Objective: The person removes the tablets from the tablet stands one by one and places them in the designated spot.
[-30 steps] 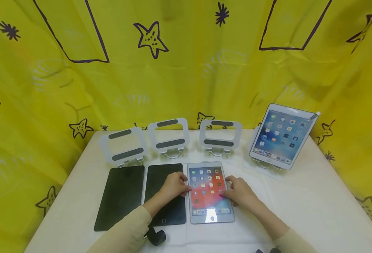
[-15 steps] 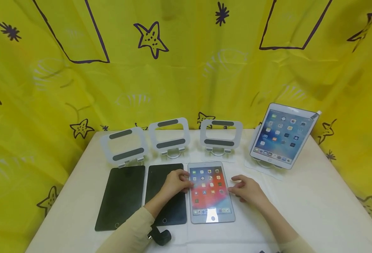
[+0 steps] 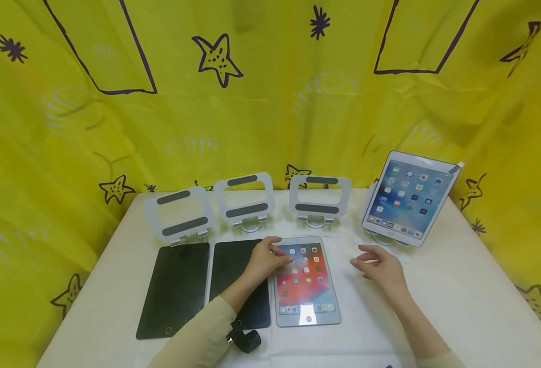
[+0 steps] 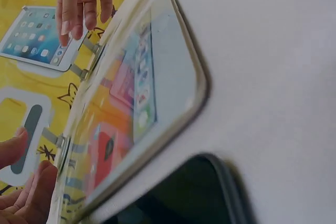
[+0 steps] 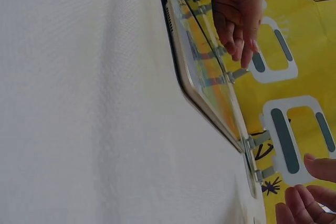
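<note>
A white tablet [image 3: 307,286] with a red and blue home screen lies face up on the table; the left wrist view shows its near corner close up. My left hand [image 3: 267,260] is over its upper left part, fingers loosely bent and holding nothing. In the left wrist view, thumb and fingers of that left hand [image 4: 26,187] are apart, clear of the glass. My right hand [image 3: 382,271] hangs to the right of the tablet, loosely curled with nothing in it. Two dark tablets, one [image 3: 174,291] at far left and another [image 3: 233,255] partly under my left arm, lie alongside.
Three white tablet stands with grey pads stand behind: left [image 3: 178,212], middle [image 3: 244,197] and right [image 3: 320,197]. A second white tablet [image 3: 410,199] leans on a stand at back right. A yellow patterned curtain [image 3: 270,112] hangs beyond the white table [image 3: 454,286].
My right hand has let go of the white tablet's right edge and drawn off to the right. My left hand has moved up and right from the left edge to above the screen.
</note>
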Action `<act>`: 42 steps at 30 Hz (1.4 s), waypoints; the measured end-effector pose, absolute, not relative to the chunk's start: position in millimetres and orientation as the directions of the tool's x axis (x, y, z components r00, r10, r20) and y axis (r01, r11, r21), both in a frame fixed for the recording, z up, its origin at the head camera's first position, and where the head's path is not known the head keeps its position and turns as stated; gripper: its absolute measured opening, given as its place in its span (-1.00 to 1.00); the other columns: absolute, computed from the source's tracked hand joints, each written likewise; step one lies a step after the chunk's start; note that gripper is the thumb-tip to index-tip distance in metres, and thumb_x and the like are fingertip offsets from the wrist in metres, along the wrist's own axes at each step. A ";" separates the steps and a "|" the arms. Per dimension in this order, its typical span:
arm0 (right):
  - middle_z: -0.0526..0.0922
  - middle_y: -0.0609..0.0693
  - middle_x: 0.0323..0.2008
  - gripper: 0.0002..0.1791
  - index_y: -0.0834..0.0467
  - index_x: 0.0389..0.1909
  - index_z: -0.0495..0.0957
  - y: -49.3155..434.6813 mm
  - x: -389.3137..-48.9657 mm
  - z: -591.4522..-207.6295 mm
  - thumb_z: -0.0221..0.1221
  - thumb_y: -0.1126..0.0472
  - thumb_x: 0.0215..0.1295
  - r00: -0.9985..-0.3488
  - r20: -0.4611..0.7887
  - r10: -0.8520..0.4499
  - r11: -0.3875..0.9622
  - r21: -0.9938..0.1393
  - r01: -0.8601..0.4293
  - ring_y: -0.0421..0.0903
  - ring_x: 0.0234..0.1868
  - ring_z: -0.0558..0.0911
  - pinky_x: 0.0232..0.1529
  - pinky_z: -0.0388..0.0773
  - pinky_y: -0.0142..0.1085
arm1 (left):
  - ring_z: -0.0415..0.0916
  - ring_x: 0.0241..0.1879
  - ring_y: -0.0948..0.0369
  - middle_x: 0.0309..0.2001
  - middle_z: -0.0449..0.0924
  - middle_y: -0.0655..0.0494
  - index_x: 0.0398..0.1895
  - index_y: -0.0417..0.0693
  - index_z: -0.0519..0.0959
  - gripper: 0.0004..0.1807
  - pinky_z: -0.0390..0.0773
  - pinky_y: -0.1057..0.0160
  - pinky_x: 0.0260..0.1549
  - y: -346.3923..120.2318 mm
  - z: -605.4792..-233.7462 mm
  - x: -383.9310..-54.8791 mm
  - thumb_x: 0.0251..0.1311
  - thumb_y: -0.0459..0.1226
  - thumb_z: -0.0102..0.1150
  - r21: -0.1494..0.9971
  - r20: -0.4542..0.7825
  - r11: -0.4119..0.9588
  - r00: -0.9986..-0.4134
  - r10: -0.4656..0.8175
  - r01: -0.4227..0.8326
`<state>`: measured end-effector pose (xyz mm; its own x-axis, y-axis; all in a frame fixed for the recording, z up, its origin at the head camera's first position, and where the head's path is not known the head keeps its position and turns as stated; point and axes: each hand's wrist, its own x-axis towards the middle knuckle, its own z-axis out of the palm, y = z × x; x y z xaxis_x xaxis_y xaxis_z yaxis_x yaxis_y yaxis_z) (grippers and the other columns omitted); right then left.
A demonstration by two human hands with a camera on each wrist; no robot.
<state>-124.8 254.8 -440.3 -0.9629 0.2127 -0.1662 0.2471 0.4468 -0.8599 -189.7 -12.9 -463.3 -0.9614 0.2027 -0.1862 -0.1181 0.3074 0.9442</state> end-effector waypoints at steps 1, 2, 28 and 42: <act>0.65 0.07 -0.27 -0.40 0.32 0.14 0.44 256.8 -124.8 -439.1 0.34 0.13 0.13 -0.960 -0.156 0.234 0.421 -0.873 0.245 -0.19 -0.41 0.64 -0.38 0.61 -0.43 | 0.58 -0.57 0.24 -0.34 0.60 -0.05 0.17 -0.30 0.39 -0.31 0.63 0.27 -0.51 -10.1 -463.4 -190.2 -0.07 -0.30 0.44 0.945 -0.182 0.308 -0.963 0.201 -0.114; 0.66 0.01 -0.29 -0.40 0.33 0.14 0.44 258.8 -124.7 -438.0 0.33 0.12 0.14 -0.955 -0.147 0.258 0.395 -0.886 0.243 -0.23 -0.41 0.64 -0.37 0.61 -0.44 | 0.59 -0.56 0.23 -0.33 0.61 -0.05 0.16 -0.29 0.40 -0.32 0.64 0.27 -0.50 -7.2 -463.3 -190.5 -0.07 -0.29 0.44 0.947 -0.178 0.300 -0.963 0.200 -0.113; 0.52 0.18 0.10 -0.23 0.13 0.32 0.31 319.1 -122.5 -420.7 0.20 -0.20 0.18 -0.798 -0.022 0.603 0.468 -0.800 0.375 -0.25 -0.21 0.47 -0.38 0.33 -0.65 | 0.59 -0.10 0.20 0.04 0.55 -0.07 0.30 -0.07 0.33 -0.32 0.59 0.30 -0.18 77.9 -457.1 -216.4 0.07 -0.33 0.34 0.992 -0.124 0.006 -0.947 0.298 -0.128; 0.44 0.17 0.21 -0.17 0.08 0.41 0.15 331.7 -135.5 -409.1 0.15 -0.21 0.20 -0.761 0.005 0.649 0.457 -0.802 0.384 0.07 0.08 0.47 -0.39 0.30 -0.70 | 0.51 -0.04 0.28 -0.01 0.55 0.15 0.30 0.08 0.31 -0.33 0.55 0.37 -0.11 108.5 -436.0 -230.9 0.11 -0.21 0.33 0.951 -0.037 0.294 -0.915 0.401 0.090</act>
